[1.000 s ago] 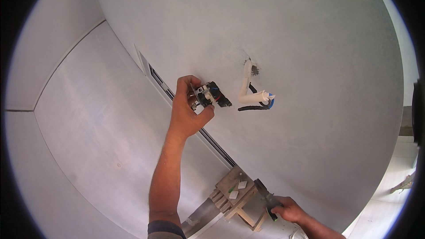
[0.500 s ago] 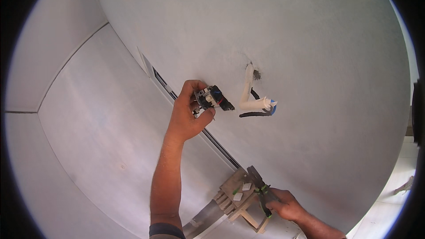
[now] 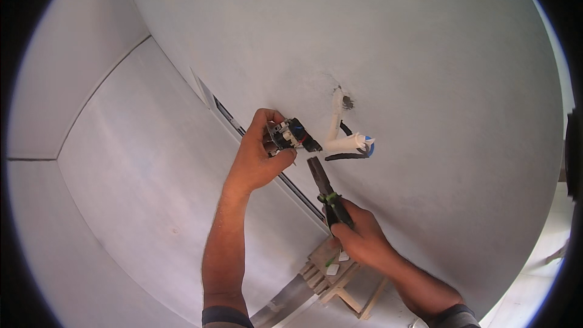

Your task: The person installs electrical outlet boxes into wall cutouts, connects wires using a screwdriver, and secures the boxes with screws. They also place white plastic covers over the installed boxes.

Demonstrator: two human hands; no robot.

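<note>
My left hand (image 3: 254, 161) is closed on the edge of an electrical wall fitting (image 3: 293, 135) with a metal frame, pale parts and a black body; a bit of red and blue shows on it. Whether it is a switch or a socket, I cannot tell. Just below it are the jaws of pliers (image 3: 320, 176) with black and green handles, gripped in my right hand (image 3: 363, 240). The jaws are apart from the fitting and nothing shows between them. Right of the fitting a white cable (image 3: 347, 143) with black and blue wire ends hangs from a hole (image 3: 348, 102) in the wall.
A grey wall (image 3: 449, 103) fills most of the view. A dark slot (image 3: 228, 115) runs slantwise along it behind my left hand. Low down stands a wooden stool (image 3: 322, 261) with small white pieces (image 3: 333, 269) and a green item on top.
My right hand has brought the pliers up and leftward from near the stool to just under the fitting. My left hand holds the fitting in nearly the same place.
</note>
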